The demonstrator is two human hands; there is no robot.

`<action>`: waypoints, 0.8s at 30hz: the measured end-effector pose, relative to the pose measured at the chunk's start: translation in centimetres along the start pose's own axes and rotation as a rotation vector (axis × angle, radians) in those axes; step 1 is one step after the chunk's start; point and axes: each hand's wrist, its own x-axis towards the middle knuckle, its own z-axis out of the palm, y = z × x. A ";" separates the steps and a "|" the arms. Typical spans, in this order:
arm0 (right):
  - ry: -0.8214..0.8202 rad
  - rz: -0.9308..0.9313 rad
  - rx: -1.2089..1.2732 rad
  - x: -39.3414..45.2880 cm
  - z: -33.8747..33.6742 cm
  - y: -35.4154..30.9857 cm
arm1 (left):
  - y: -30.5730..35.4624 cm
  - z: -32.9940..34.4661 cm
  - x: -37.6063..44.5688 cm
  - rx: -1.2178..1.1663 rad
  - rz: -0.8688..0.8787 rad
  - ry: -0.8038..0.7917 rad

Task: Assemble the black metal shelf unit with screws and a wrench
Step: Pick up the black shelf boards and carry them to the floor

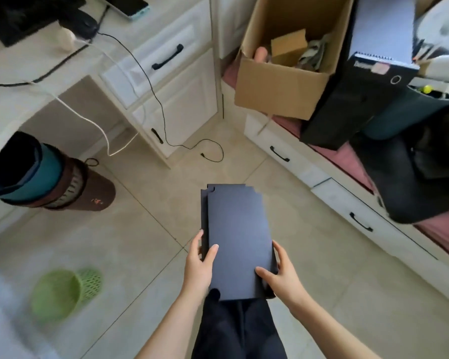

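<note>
Black metal panels [237, 237] gripped by both hands [198, 265] [280, 278].

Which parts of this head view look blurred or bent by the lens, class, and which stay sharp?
Head view: the green basket is smeared; cabinet edges bow from the wide-angle lens; the black panels held by the left hand and right hand stay fairly sharp.

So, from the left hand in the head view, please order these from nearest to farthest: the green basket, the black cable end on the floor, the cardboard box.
Counted from the left hand, which holds the black panels:
1. Green basket, lying on the floor to its left.
2. Black cable end, on the floor ahead.
3. Cardboard box, up on the bench, ahead and right.
</note>
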 end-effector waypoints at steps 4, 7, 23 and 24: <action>0.083 0.071 0.102 5.6 -1.1 4.6 | -3.0 4.5 6.4 0.132 0.020 -0.062; 0.124 0.120 0.159 10.4 -2.3 8.7 | -6.2 8.0 10.9 0.192 0.025 -0.108; 0.146 0.283 0.198 35.0 -5.0 29.2 | -24.8 20.2 33.0 0.483 0.035 -0.370; 0.147 0.276 0.194 36.4 -5.0 30.2 | -25.8 20.6 34.2 0.495 0.042 -0.378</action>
